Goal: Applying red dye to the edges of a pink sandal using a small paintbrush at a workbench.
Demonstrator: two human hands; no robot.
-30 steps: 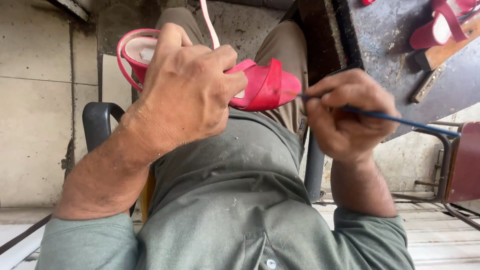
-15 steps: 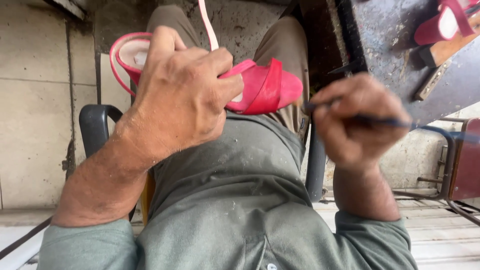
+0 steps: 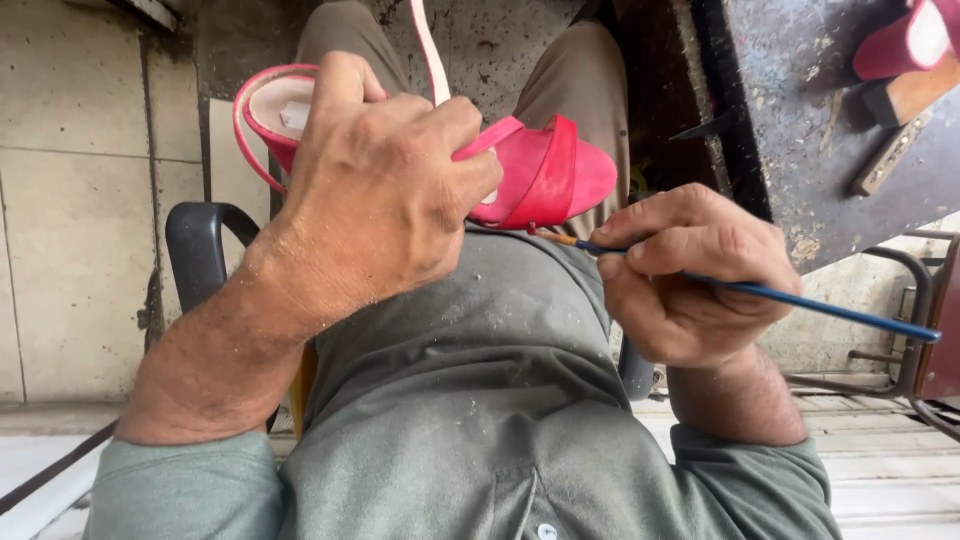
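My left hand (image 3: 385,195) grips a pink open-toe sandal (image 3: 545,170) around its middle, holding it over my lap; its heel cup points left and a thin pale strap (image 3: 428,45) rises from it. A thin blue-handled brush (image 3: 800,300) is pinched in my right hand (image 3: 695,270), its handle running out to the right. The brush's orange tip (image 3: 552,237) touches the underside of the sandal's front edge. My left hand hides most of the sandal's middle.
I sit in a chair with a black armrest (image 3: 205,245) at the left. A grey, scuffed work surface (image 3: 800,130) stands at the upper right, with another pink shoe (image 3: 900,45) and a wooden-handled tool (image 3: 890,155) on it. Tiled floor lies at the left.
My right hand has come back toward the sandal, bringing the brush tip to its front edge. The left hand tilted the sandal slightly and keeps hold of it.
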